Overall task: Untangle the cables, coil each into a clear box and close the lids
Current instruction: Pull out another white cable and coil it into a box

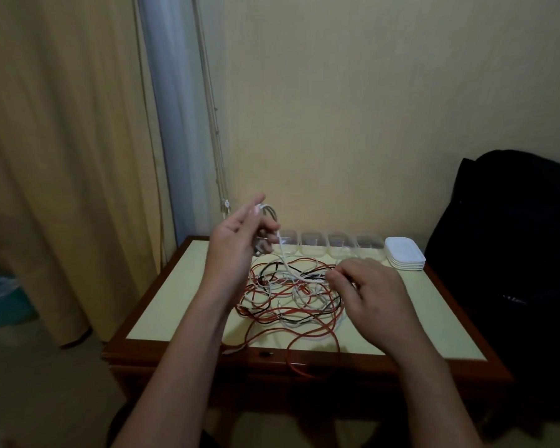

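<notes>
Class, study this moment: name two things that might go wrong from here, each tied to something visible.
The left hand holds up the white cable, which runs into the tangle; pulling harder may tighten knots. A red cable loop hangs over the table's front edge and might snag or drag cables off.

Small table (pixel 162 305), lower centre of frame: dark wood rim, pale yellow-green top. Mid-top, cable tangle (pixel 291 295) of red, black and white; one red loop hangs over near edge. Back edge: row of four clear boxes (pixel 340 248). Stack of white lids (pixel 405 257) just beside row's right end.
</notes>
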The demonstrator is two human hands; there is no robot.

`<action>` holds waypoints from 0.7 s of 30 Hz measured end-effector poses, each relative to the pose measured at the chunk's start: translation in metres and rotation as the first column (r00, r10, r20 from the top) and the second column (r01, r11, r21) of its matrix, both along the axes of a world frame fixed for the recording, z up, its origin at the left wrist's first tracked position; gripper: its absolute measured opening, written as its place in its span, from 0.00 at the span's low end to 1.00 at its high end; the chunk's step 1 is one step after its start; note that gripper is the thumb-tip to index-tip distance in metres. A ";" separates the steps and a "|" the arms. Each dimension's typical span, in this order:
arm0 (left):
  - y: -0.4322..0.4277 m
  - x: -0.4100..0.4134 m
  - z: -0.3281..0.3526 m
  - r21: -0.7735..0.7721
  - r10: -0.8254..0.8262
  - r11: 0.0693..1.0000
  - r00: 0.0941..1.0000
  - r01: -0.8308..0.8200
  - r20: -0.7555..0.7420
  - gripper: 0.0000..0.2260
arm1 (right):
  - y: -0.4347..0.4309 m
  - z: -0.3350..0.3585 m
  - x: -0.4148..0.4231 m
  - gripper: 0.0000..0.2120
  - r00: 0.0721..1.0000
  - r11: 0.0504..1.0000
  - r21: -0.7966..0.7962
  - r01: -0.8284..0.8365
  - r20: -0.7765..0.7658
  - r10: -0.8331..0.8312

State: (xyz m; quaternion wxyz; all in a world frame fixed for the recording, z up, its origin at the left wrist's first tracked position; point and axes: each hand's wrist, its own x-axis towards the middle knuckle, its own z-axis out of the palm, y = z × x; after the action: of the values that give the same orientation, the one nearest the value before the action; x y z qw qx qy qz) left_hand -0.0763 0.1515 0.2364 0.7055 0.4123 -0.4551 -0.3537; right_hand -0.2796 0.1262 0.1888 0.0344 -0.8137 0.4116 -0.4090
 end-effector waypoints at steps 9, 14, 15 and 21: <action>0.015 -0.029 -0.010 0.162 -0.244 0.965 0.936 0.208 0.252 0.14 | 0.012 0.018 0.015 0.15 0.942 0.984 0.107 -0.145 0.319 0.104; 0.013 -0.034 -0.013 0.184 -0.440 0.860 0.874 0.476 -0.205 0.13 | 0.007 0.020 0.022 0.13 0.888 0.981 0.184 -0.069 0.459 -0.023; 0.012 -0.034 -0.012 0.153 -0.455 0.850 0.848 0.504 -0.271 0.12 | 0.006 0.020 0.023 0.14 0.886 0.976 0.209 -0.060 0.461 -0.044; 0.007 -0.030 -0.010 0.100 -0.436 0.858 0.818 0.503 -0.374 0.17 | 0.009 0.017 0.033 0.22 0.876 0.935 0.291 -0.202 0.481 0.040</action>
State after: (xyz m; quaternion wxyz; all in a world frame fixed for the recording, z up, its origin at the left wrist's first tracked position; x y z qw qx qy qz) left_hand -0.1060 0.1582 0.2262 0.6196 0.2863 -0.3782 -0.6253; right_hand -0.2469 0.1348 0.2060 0.2949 -0.6977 0.4016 -0.5148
